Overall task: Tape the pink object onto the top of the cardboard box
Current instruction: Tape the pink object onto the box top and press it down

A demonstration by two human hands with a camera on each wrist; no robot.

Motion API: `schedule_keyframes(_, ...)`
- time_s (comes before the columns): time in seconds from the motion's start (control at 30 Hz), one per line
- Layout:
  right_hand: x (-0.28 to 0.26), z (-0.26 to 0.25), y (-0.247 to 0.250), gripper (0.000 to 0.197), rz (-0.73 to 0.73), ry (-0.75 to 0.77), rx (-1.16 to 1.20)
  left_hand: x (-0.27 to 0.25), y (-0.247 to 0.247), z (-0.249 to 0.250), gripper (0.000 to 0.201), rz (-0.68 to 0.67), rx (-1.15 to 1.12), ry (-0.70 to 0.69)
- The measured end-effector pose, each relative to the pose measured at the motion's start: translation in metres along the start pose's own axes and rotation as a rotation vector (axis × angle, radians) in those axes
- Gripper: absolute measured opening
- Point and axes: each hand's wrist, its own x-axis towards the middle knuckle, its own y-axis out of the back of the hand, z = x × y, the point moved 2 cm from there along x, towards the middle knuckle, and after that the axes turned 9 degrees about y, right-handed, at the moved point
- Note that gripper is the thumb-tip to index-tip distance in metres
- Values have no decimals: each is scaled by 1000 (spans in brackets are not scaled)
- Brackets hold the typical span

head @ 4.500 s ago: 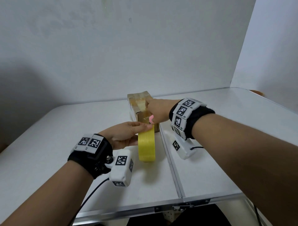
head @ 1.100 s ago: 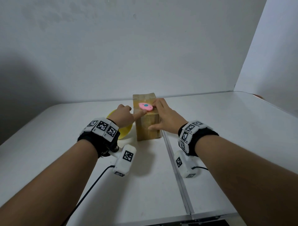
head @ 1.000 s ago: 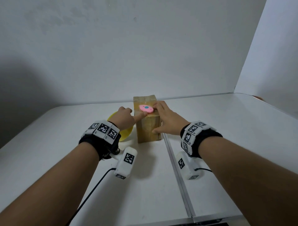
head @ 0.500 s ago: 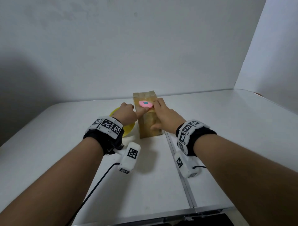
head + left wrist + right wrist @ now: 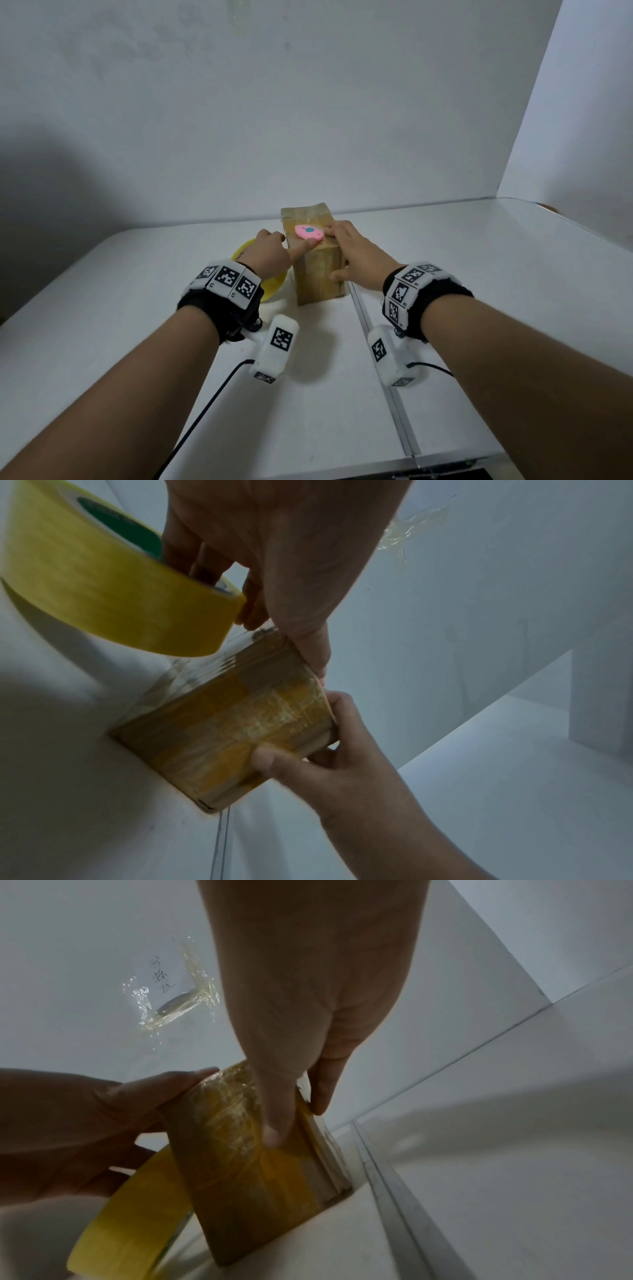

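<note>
Nearest the camera, two forearms with marker-covered wristbands are reaching out over the white surface (image 5: pixel 325 404), which has a metal seam running toward the box. Beyond them, the left hand (image 5: pixel 270 255) is holding the yellow tape roll (image 5: pixel 113 588) with its lower fingers curled round the roll's edge, while its index finger is stretching out and pressing on the near edge of the box top; this grip is a narrow one, closed on the roll. A clear strip of tape appears to be running from the roll up the box's left side, though the wrist view is too murky to be sure. The right hand (image 5: pixel 356 251) is clasping the cardboard box (image 5: pixel 318 274), thumb on the near face and fingers over the top right edge, steadying it. The pink object (image 5: pixel 309 232), with its blue dot, is lying flat on the box top between the two hands. A few seconds ago the roll was standing in front of the box with the pink object pinched at its near edge; now the roll is sitting to the left and the object is lying in the open on top, so the tape seems to be laid across it and is being smoothed down. Cutting the strip from the roll probably remains. Farther back, a crumpled taped note (image 5: pixel 171 988) is clinging to the wall.
</note>
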Motion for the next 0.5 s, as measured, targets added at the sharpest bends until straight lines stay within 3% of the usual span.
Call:
schedule_keyframes(0.13, -2, 1, -3, 82, -11, 5, -34, 0, -1, 0, 58, -10, -49, 19)
schedule_keyframes(0.27, -1, 0, -4, 85, -10, -6, -24, -2, -1, 1, 65, 27, -95, 26)
schedule_keyframes(0.5, 0, -4, -5, 82, 5, -38, -10, 5, -7, -1, 66, 50, -452, 126)
